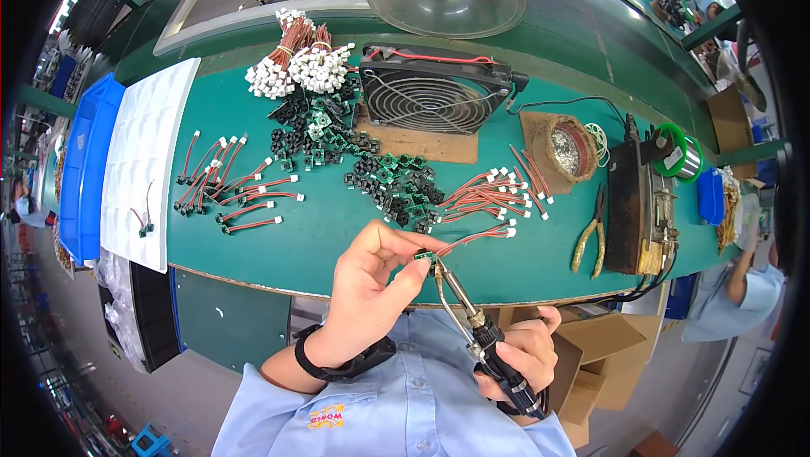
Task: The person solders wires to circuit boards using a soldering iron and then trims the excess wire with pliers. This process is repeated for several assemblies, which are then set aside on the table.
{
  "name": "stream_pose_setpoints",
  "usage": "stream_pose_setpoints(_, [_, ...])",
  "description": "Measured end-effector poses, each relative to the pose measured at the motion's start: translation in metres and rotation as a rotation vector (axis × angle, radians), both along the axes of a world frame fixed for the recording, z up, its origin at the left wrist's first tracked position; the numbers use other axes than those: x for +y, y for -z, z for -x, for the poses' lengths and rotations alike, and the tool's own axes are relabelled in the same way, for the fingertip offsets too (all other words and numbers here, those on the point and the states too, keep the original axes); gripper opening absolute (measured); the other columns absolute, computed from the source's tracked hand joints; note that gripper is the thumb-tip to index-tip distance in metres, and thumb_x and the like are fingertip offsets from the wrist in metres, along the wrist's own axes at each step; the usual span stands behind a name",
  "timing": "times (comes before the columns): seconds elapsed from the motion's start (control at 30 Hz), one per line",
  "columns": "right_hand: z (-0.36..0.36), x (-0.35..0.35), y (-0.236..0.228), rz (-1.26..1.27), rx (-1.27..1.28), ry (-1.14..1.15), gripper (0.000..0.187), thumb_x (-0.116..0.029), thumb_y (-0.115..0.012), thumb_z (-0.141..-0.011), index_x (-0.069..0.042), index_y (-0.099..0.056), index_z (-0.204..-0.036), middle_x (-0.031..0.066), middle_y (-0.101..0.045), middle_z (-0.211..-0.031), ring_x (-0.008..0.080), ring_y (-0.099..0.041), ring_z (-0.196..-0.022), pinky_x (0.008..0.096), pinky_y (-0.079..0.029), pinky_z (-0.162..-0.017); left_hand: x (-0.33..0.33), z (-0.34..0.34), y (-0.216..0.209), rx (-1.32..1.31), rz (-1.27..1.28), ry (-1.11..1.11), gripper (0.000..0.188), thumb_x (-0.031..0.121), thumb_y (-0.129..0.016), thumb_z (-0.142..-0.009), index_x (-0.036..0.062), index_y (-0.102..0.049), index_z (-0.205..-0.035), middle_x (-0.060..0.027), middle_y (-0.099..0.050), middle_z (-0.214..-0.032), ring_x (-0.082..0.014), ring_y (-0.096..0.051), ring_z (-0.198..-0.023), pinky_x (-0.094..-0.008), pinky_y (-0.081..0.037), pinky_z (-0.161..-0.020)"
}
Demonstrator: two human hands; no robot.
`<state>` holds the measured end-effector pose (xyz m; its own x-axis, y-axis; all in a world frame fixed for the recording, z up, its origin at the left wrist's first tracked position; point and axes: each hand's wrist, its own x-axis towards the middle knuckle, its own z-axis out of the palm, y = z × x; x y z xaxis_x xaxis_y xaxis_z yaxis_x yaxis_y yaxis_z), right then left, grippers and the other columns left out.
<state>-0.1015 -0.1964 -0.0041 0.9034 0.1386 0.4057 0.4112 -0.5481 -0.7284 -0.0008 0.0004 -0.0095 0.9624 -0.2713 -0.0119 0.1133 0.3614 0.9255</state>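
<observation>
Between the thumb and fingers of my left hand (375,275) is a small green circuit board (423,257), held over the table's near edge. My right hand (527,356) is wrapped round the black handle of a soldering iron (462,292), which has a thin metal tube alongside it. The iron's tip meets the board's edge, where the ends of a red wire lead with a white connector (477,236) also lie. Whether the wire is joined to the board is too small to tell. Loose wire leads (494,195) lie just beyond, beside a pile of small black-and-green boards (392,183).
A black fan (434,90) stands behind the boards, near bundled wire leads (299,56). At the right are a round pot (572,149), pliers (591,233), a solder spool (679,153) and a dark box (631,208). Wired boards (224,178) and a white tray (148,157) are at left.
</observation>
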Motion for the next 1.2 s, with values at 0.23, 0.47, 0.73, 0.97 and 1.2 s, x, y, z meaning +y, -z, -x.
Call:
stream_pose_setpoints(0.23, [-0.0006,0.0001,0.002,-0.009,-0.013,-0.007,0.045,-0.024,-0.081,-0.059,-0.015,-0.062,-0.098,0.0002,-0.06,-0.079,0.0178,-0.056,-0.073,0.0422,-0.032,-0.091,0.0004,0.0002,-0.0011,0.01,0.004,-0.006,0.014,-0.006,-0.052,-0.085,0.0026,-0.043,-0.091,-0.0188,-0.061,-0.103,-0.0179,-0.058,-0.097,-0.0304,-0.045,-0.083])
stream_pose_setpoints(0.47, [-0.0005,0.0003,0.0025,-0.007,-0.011,-0.007,0.047,-0.024,-0.081,-0.059,-0.016,-0.061,-0.1,-0.0002,-0.06,-0.079,0.0175,-0.056,-0.073,0.042,-0.032,-0.091,-0.0005,0.0008,-0.0058,0.041,-0.05,-0.018,0.013,-0.001,-0.054,-0.084,0.0038,-0.043,-0.088,-0.0208,-0.061,-0.102,-0.0233,-0.059,-0.098,-0.0362,-0.044,-0.088])
stream_pose_setpoints(0.73, [0.0007,0.0008,0.0039,-0.017,-0.023,0.004,0.046,-0.024,-0.081,-0.058,-0.016,-0.061,-0.099,-0.001,-0.06,-0.078,0.0167,-0.056,-0.072,0.0415,-0.032,-0.091,-0.0001,0.0015,-0.0037,0.01,-0.012,-0.024,0.014,-0.005,-0.053,-0.085,0.0028,-0.043,-0.091,-0.0193,-0.062,-0.102,-0.0176,-0.058,-0.097,-0.0309,-0.044,-0.083])
stream_pose_setpoints(0.97, [0.0022,-0.0009,0.0042,-0.018,-0.017,0.006,0.045,-0.024,-0.081,-0.057,-0.016,-0.062,-0.098,-0.0013,-0.06,-0.078,0.016,-0.056,-0.071,0.0408,-0.032,-0.09,-0.0012,0.0017,-0.0033,-0.012,-0.043,-0.035,0.015,-0.005,-0.053,-0.084,0.0032,-0.043,-0.09,-0.0193,-0.062,-0.102,-0.0167,-0.058,-0.095,-0.0298,-0.045,-0.08])
stream_pose_setpoints(1.2, [0.0023,-0.0037,0.0012,-0.011,-0.002,0.001,0.046,-0.024,-0.082,-0.056,-0.016,-0.063,-0.097,-0.0017,-0.06,-0.078,0.0158,-0.056,-0.072,0.0405,-0.032,-0.089,-0.0024,0.0026,-0.0034,-0.022,-0.067,-0.039,0.016,-0.005,-0.054,-0.083,0.0033,-0.043,-0.09,-0.0187,-0.063,-0.102,-0.0165,-0.059,-0.095,-0.0291,-0.045,-0.079])
